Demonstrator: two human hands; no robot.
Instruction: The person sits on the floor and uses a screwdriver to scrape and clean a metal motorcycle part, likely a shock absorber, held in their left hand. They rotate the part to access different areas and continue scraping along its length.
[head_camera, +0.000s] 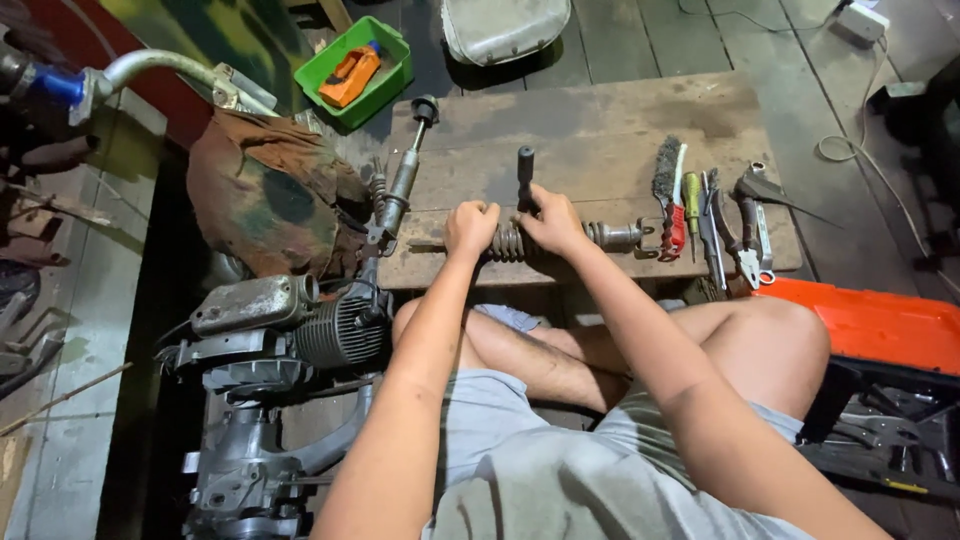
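Note:
A shock absorber with a coil spring lies across the near edge of a worn wooden board. My left hand is closed on its left end, by the bare rod. My right hand grips the spring's middle, fingers near a black upright handle standing on the board. The spring's coils show between the two hands. A second shock absorber lies at the board's left edge, untouched.
Pliers, a screwdriver and a wire brush lie at the board's right. An engine block sits on the floor to the left, beside a camouflage cloth. A green bin stands behind; an orange toolbox is at right.

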